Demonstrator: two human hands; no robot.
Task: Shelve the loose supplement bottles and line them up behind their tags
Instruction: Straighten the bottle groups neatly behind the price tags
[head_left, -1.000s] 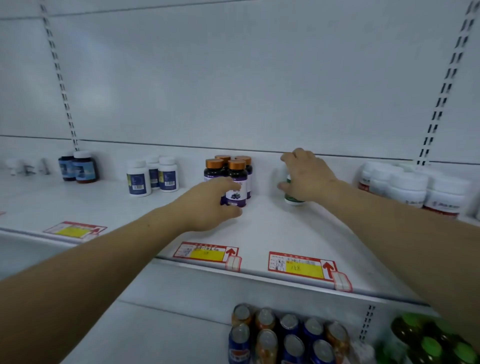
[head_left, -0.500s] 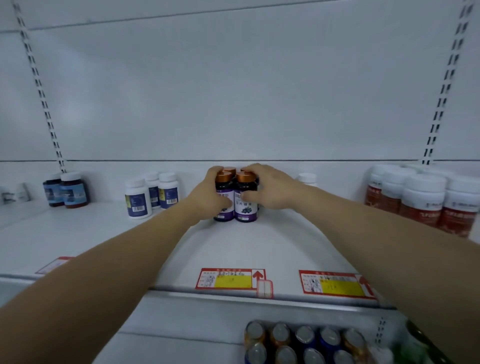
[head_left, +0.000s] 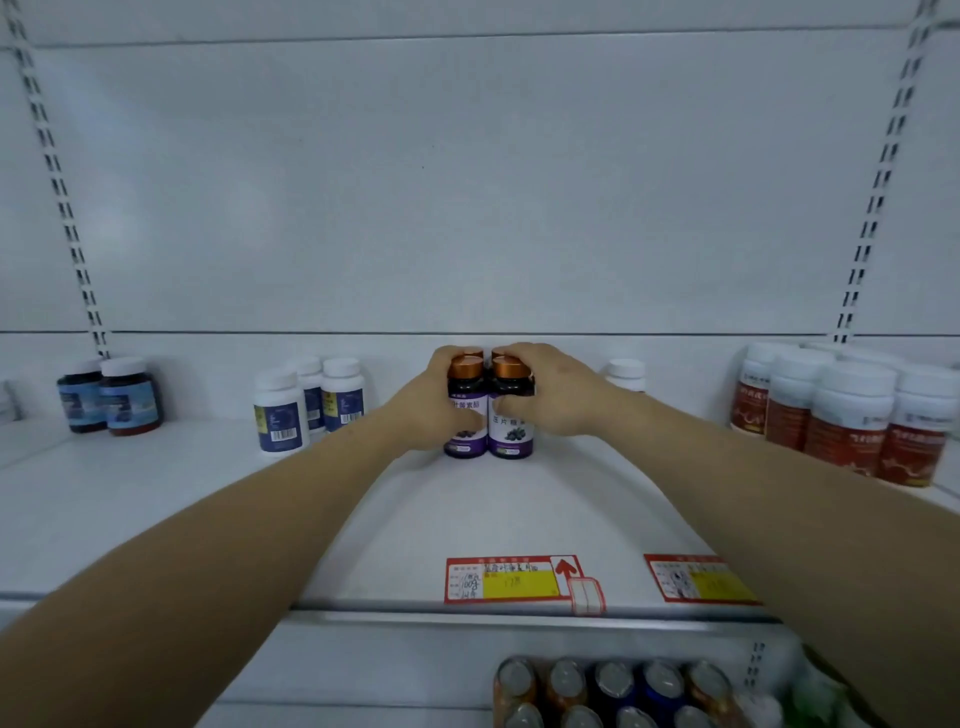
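Note:
Several dark bottles with copper caps and purple labels (head_left: 511, 415) stand in a tight cluster near the back of the white shelf (head_left: 208, 499). My left hand (head_left: 428, 410) grips the cluster from its left side, and my right hand (head_left: 558, 397) grips it from the right, fingers curled over the caps. A red and yellow price tag (head_left: 511, 579) lies on the shelf's front edge, straight in front of the cluster. A white-capped bottle (head_left: 626, 371) stands behind my right wrist, mostly hidden.
Three white bottles with blue labels (head_left: 306, 405) stand left of the cluster, two dark blue-labelled bottles (head_left: 109, 397) farther left. Red-labelled white bottles (head_left: 841, 415) fill the right. A second tag (head_left: 698, 577) lies at front right. Canned drinks (head_left: 613, 691) sit on the lower shelf.
My right hand left the white-capped bottle at the right and moved onto the copper-capped cluster. Both hands now close on the cluster from either side. The view has shifted right and nearer.

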